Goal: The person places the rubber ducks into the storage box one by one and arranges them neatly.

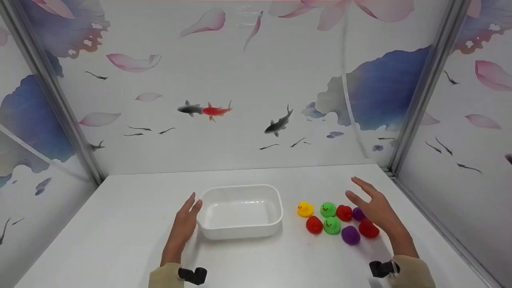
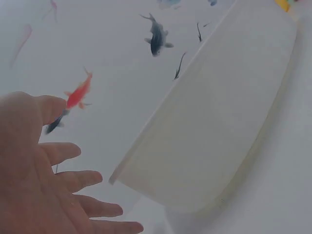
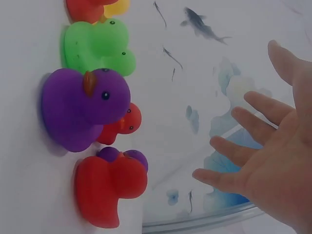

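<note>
At the left end of a white plastic basin (image 1: 240,233) is my left hand (image 1: 185,222), its fingers extended beside the rim. The left wrist view shows the palm and spread fingers, with a gap to the basin wall (image 2: 209,112). My right hand (image 1: 376,208) hovers over the right side of a group of rubber ducks, fingers spread and holding nothing. Among them are a yellow duck (image 1: 305,209), a green duck (image 1: 331,226), a red duck (image 1: 314,225) and a purple duck (image 1: 351,235). In the right wrist view the purple duck (image 3: 83,109) is nearest the middle.
The basin and ducks stand on a white table (image 1: 120,240). Behind it rises a white wall panel (image 1: 240,148) printed with fish and petals, and side panels flank it. Metal posts (image 1: 428,88) mark the back corners.
</note>
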Action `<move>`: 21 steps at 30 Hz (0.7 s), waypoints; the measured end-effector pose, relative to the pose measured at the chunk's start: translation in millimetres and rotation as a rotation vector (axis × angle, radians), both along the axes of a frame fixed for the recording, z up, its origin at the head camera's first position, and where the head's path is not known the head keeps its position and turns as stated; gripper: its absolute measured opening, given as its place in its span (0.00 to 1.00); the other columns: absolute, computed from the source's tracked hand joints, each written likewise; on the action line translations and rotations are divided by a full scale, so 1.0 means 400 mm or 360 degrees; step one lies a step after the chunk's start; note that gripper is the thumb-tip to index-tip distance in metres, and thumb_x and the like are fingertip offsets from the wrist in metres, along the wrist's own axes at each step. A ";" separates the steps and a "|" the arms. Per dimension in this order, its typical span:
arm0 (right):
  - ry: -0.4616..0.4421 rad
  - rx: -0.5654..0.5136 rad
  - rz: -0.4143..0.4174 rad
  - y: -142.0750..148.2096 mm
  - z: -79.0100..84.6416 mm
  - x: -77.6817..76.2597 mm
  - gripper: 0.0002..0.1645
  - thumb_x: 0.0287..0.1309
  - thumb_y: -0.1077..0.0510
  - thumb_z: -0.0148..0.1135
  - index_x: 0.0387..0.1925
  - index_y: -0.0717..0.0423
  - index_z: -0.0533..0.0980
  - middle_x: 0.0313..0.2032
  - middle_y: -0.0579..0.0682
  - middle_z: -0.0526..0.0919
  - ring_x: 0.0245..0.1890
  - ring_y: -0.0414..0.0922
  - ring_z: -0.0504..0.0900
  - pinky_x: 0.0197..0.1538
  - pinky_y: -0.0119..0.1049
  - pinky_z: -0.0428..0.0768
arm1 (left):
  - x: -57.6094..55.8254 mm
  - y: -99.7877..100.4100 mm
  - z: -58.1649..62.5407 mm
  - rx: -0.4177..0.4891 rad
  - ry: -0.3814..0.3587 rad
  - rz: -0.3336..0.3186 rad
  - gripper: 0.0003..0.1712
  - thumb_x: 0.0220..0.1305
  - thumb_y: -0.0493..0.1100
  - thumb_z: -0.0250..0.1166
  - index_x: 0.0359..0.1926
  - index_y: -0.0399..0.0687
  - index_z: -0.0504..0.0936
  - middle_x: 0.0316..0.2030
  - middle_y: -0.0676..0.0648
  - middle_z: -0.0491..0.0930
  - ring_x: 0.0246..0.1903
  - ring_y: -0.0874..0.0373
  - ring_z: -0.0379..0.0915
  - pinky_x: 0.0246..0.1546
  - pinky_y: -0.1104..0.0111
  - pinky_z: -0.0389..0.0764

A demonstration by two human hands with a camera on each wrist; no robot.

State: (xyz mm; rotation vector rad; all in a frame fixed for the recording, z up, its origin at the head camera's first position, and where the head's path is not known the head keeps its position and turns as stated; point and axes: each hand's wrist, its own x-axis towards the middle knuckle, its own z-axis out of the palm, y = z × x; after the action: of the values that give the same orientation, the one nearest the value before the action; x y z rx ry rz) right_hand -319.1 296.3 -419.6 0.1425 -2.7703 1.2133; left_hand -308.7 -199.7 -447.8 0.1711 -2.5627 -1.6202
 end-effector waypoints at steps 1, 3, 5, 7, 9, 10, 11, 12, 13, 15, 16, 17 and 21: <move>-0.0007 0.0003 -0.0010 0.007 -0.003 -0.001 0.47 0.69 0.33 0.52 0.79 0.49 0.52 0.78 0.63 0.51 0.77 0.68 0.47 0.71 0.75 0.52 | -0.002 -0.001 -0.004 0.0016 -0.0019 0.0004 0.41 0.76 0.64 0.42 0.79 0.46 0.50 0.79 0.38 0.47 0.79 0.38 0.39 0.79 0.44 0.45; -0.0024 0.0014 -0.0031 0.019 -0.007 -0.004 0.48 0.68 0.32 0.52 0.79 0.50 0.52 0.78 0.65 0.51 0.77 0.69 0.49 0.71 0.74 0.54 | -0.006 -0.001 -0.011 0.0030 -0.0053 0.0014 0.39 0.77 0.60 0.44 0.79 0.46 0.50 0.79 0.37 0.48 0.79 0.38 0.40 0.79 0.44 0.47; -0.0043 0.0002 -0.0054 0.027 -0.013 -0.009 0.48 0.68 0.31 0.52 0.78 0.51 0.53 0.77 0.66 0.52 0.76 0.69 0.51 0.71 0.73 0.57 | -0.010 0.000 -0.017 0.0038 -0.0080 0.0018 0.37 0.78 0.56 0.45 0.79 0.45 0.50 0.78 0.35 0.50 0.78 0.35 0.43 0.76 0.43 0.55; -0.0070 -0.0028 -0.0081 0.032 -0.020 -0.015 0.48 0.67 0.31 0.53 0.78 0.51 0.54 0.77 0.66 0.52 0.76 0.69 0.53 0.71 0.72 0.58 | -0.013 0.001 -0.021 0.0040 -0.0110 0.0020 0.36 0.78 0.53 0.45 0.79 0.45 0.50 0.77 0.34 0.52 0.76 0.34 0.48 0.72 0.42 0.65; -0.0097 -0.0069 -0.0112 0.037 -0.030 -0.021 0.48 0.67 0.32 0.54 0.77 0.52 0.55 0.77 0.66 0.53 0.75 0.68 0.54 0.71 0.71 0.59 | -0.015 -0.002 -0.027 0.0066 -0.0141 0.0014 0.35 0.78 0.51 0.45 0.79 0.45 0.50 0.76 0.33 0.54 0.74 0.32 0.53 0.66 0.44 0.74; -0.0111 -0.0094 -0.0128 0.039 -0.035 -0.024 0.48 0.66 0.32 0.55 0.77 0.52 0.56 0.77 0.66 0.53 0.75 0.68 0.54 0.71 0.70 0.60 | -0.015 -0.003 -0.030 0.0085 -0.0157 0.0008 0.35 0.78 0.50 0.45 0.79 0.45 0.50 0.76 0.33 0.54 0.73 0.32 0.55 0.63 0.46 0.78; -0.0127 -0.0117 -0.0146 0.042 -0.040 -0.026 0.48 0.66 0.32 0.55 0.77 0.53 0.56 0.77 0.66 0.53 0.75 0.67 0.55 0.72 0.69 0.61 | -0.014 -0.004 -0.032 0.0096 -0.0173 0.0001 0.35 0.78 0.50 0.44 0.79 0.45 0.49 0.76 0.32 0.55 0.72 0.31 0.57 0.61 0.47 0.79; -0.0143 -0.0139 -0.0161 0.045 -0.046 -0.029 0.48 0.66 0.33 0.56 0.77 0.53 0.57 0.77 0.66 0.53 0.75 0.67 0.55 0.72 0.69 0.61 | -0.013 -0.007 -0.034 0.0121 -0.0186 -0.0007 0.34 0.78 0.48 0.44 0.79 0.45 0.49 0.76 0.33 0.55 0.72 0.32 0.58 0.60 0.48 0.81; -0.0158 -0.0156 -0.0174 0.049 -0.052 -0.031 0.47 0.66 0.34 0.57 0.76 0.54 0.57 0.77 0.67 0.53 0.75 0.67 0.55 0.72 0.68 0.62 | -0.012 -0.009 -0.036 0.0150 -0.0195 -0.0016 0.34 0.78 0.47 0.44 0.79 0.45 0.49 0.76 0.33 0.55 0.71 0.32 0.59 0.59 0.49 0.81; -0.0189 -0.0176 -0.0196 0.056 -0.065 -0.033 0.47 0.66 0.35 0.57 0.76 0.54 0.58 0.76 0.68 0.53 0.75 0.68 0.55 0.72 0.66 0.63 | -0.009 -0.011 -0.040 0.0185 -0.0210 -0.0028 0.33 0.78 0.45 0.43 0.79 0.46 0.50 0.76 0.33 0.54 0.71 0.32 0.60 0.59 0.50 0.82; -0.0202 -0.0174 -0.0202 0.061 -0.071 -0.034 0.47 0.66 0.35 0.57 0.76 0.55 0.58 0.76 0.68 0.53 0.75 0.68 0.55 0.72 0.66 0.63 | -0.007 -0.012 -0.041 0.0199 -0.0212 -0.0029 0.33 0.78 0.45 0.43 0.79 0.46 0.50 0.76 0.33 0.54 0.71 0.32 0.60 0.59 0.50 0.82; -0.0214 -0.0170 -0.0208 0.065 -0.077 -0.034 0.46 0.66 0.35 0.58 0.75 0.55 0.59 0.76 0.69 0.53 0.75 0.69 0.55 0.72 0.66 0.63 | -0.005 -0.013 -0.041 0.0207 -0.0213 -0.0031 0.33 0.78 0.45 0.43 0.79 0.47 0.50 0.76 0.33 0.54 0.71 0.32 0.60 0.59 0.50 0.82; -0.0268 -0.0115 -0.0229 0.079 -0.101 -0.032 0.46 0.66 0.35 0.58 0.74 0.57 0.60 0.75 0.71 0.54 0.74 0.70 0.55 0.71 0.65 0.65 | 0.003 -0.016 -0.047 0.0225 -0.0217 -0.0040 0.33 0.78 0.45 0.45 0.79 0.46 0.51 0.76 0.33 0.55 0.71 0.32 0.61 0.58 0.50 0.83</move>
State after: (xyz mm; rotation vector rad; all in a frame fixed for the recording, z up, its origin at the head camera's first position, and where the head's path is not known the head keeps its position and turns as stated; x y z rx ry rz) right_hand -332.0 327.9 -460.0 -0.1706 -2.8123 1.3425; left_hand -307.4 -206.3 -466.7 0.2711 -2.5556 -1.8617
